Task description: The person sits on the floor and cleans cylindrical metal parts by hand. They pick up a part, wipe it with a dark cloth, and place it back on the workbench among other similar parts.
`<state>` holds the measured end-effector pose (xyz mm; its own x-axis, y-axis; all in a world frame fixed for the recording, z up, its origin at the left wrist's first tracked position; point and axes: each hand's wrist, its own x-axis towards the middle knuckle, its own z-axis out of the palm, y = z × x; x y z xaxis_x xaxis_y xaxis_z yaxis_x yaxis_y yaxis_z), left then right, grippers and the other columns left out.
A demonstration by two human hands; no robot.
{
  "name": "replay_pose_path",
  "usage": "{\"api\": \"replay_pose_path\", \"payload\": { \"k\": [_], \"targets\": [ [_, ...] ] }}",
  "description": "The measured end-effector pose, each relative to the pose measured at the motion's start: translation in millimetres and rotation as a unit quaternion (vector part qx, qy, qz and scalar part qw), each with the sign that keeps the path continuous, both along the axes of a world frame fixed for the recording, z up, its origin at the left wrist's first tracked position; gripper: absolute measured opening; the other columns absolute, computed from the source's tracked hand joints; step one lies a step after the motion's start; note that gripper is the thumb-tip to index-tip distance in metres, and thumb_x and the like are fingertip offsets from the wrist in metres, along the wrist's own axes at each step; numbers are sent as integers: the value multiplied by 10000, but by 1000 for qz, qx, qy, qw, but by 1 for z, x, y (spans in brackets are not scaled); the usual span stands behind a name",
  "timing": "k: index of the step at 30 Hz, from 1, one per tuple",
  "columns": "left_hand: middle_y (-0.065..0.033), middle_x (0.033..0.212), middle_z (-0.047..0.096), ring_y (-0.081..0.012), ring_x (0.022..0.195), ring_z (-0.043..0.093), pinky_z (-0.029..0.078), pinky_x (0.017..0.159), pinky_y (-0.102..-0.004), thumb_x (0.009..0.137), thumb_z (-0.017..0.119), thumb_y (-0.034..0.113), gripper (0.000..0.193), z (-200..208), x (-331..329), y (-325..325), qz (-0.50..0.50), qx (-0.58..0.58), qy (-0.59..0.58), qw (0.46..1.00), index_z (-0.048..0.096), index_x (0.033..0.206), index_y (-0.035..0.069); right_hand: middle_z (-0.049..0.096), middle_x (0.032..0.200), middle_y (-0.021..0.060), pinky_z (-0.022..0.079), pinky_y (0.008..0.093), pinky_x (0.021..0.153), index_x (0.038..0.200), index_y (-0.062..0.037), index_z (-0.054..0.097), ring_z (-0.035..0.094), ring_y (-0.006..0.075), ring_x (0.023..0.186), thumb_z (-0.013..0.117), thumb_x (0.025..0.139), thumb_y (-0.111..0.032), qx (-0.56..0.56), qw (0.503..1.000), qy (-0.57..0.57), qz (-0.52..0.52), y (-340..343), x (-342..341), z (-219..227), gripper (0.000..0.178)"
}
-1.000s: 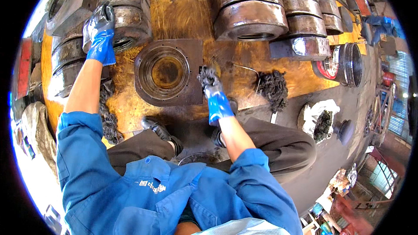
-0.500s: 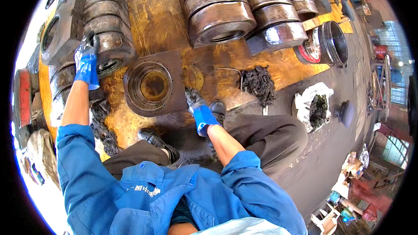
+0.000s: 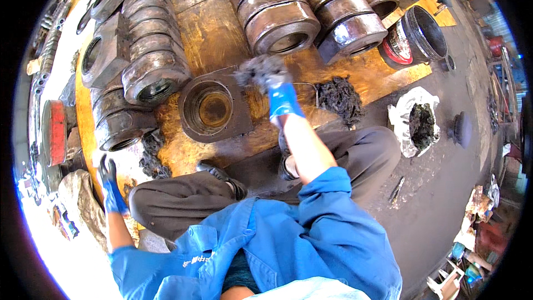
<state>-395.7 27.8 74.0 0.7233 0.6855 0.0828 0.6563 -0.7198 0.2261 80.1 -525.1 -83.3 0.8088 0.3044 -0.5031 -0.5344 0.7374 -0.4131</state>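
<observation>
Board (image 3: 208, 36), stained amber, stretches ahead of both hands; its near edge slants back from beyond the right hand (image 3: 277, 81) toward the left hand (image 3: 108, 175), which is beside the board's left side, fingers extended and released. Whether those fingertips touch anything, I cannot tell.

Gripped in the right hand is a dark fibrous wad (image 3: 252, 70) (blurred, so its outline is unsure). It overlaps the far right corner of the bored block (image 3: 241, 122), which lies flat between the hands, nearer the right; contact with that corner is unclear.

Forward of the right hand, the middle row of cylinders (image 3: 280, 19) limits reach; an open strip of board runs away to its left, as far as the left row of cylinders (image 3: 158, 66). Rightward come a black fibre heap (image 3: 338, 100), then open grey floor (image 3: 383, 100) and a white bag (image 3: 398, 116). A fibre clump (image 3: 154, 155) lies just right of the left hand.

Half a second ago the left hand was farther forward, at the left row's near end; it has since drawn back. The right hand has gone from the block's near right corner to its far one, and the wad now spreads wider. The view has shifted too.
</observation>
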Motion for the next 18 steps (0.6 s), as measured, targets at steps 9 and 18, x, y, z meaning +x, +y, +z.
{"api": "replay_pose_path", "payload": {
  "k": [9,18],
  "targets": [
    [-140,1180,707,-284,1050,668,554,928,-413,1042,624,320,405,-91,-328,-210,310,-165,-87,932,635,1274,-11,648,906,4,493,335,745,1226,-107,680,587,148,804,564,964,29,-212,972,-49,-91,-83,2,-18,317],
    [-133,1129,715,-270,1022,673,570,874,-418,1030,631,345,389,-44,-205,-350,389,-489,-297,722,669,1241,20,594,819,-23,465,240,632,1287,-72,662,518,75,708,592,924,118,-406,855,-288,143,-39,-66,-119,416]
  ]
}}
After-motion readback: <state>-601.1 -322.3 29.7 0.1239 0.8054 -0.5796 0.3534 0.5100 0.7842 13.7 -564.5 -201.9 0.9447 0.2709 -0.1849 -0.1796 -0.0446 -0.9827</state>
